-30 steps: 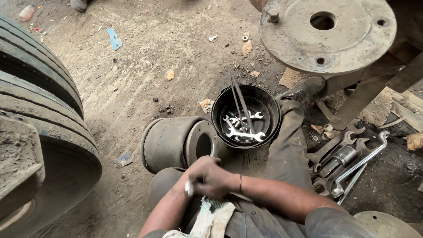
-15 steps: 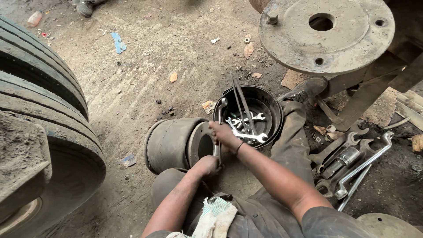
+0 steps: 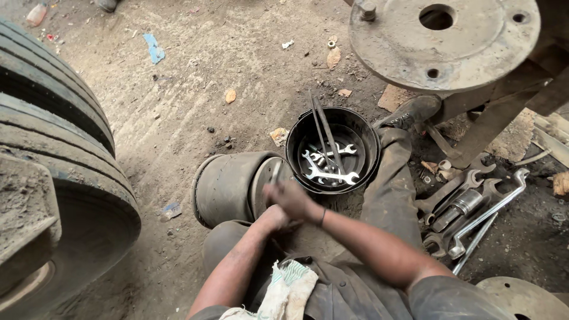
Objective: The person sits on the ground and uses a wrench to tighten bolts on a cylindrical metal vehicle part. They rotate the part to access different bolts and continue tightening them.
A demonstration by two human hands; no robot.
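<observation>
Cylinder: dusty metal cylinder point(image 3: 228, 188) lies on its side, long axis left-right, open end toward black tub point(image 3: 361, 133) of wrenches point(image 3: 329, 173).
Right hand point(image 3: 290, 198): blurred at cylinder's rim, grip unclear.
Left hand point(image 3: 274, 218): beneath, grip unclear.
Floor: dirt floor point(image 3: 195, 83), tyres point(image 3: 56, 154) left.

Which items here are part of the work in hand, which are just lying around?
In hand: right hand, left hand, dark cylindrical part, black bucket of spanners.

Lying about: tyre, metal disc, large wrenches, blue scrap.

Even, soft daylight, faint shadows — sharp throughout, except slight motion blur mid-frame.
</observation>
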